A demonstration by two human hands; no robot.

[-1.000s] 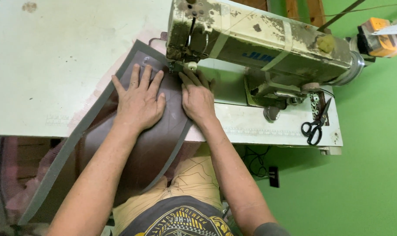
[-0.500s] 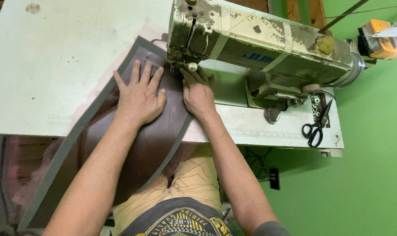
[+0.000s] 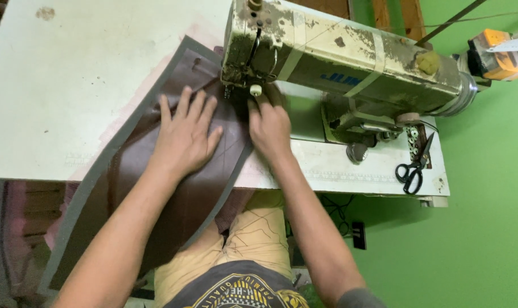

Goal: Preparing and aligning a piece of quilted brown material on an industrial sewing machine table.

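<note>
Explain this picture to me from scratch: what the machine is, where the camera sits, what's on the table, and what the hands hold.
The one view comes from a camera worn on the person's head, looking down at their own arms. The big worn cream machine is an industrial sewing machine standing on a pale table. A dark brown sheet with grey edging lies under its needle end and hangs off the table's near edge. The left hand presses flat on that sheet, fingers spread. The right hand rests on it beside the needle. Neither hand grips anything. Black scissors lie to the right.
</note>
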